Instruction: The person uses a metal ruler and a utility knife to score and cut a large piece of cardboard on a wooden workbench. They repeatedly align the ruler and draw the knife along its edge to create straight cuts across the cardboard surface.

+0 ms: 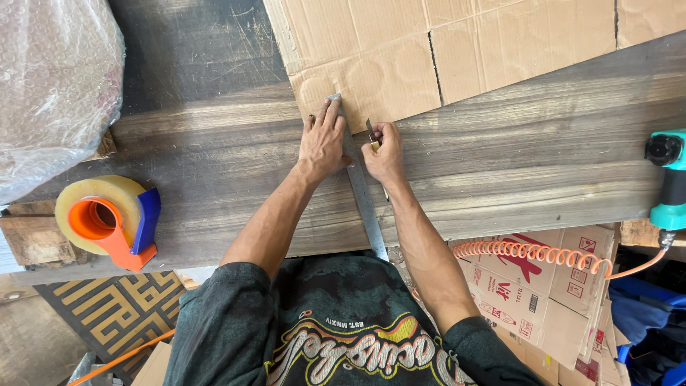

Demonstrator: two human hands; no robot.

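The left hand (323,143) lies flat on a long metal ruler (361,187), its fingers (329,114) stretched forward and held close together, pressing the ruler down onto the dark wooden counter (214,150). The ruler runs from the person's body out to the near edge of a flattened cardboard sheet (400,57), and its far tip lies on that cardboard just beyond the fingertips.

The right hand (384,154) sits just beside the ruler on its right side, fingers curled tight around a small utility knife (371,134). The blade end points away from the person and meets the cardboard's edge right next to the ruler. How firmly the blade touches the sheet cannot be told.

Well to the left on the counter stands a tape dispenser (111,218) with an orange core, a blue guard and a roll of tan tape. Behind it rests a bundle of bubble wrap (53,78). At the far right edge lies a teal power tool (668,179), with a coiled orange hose (536,252) trailing from it over printed cardboard boxes (543,300) below the counter.
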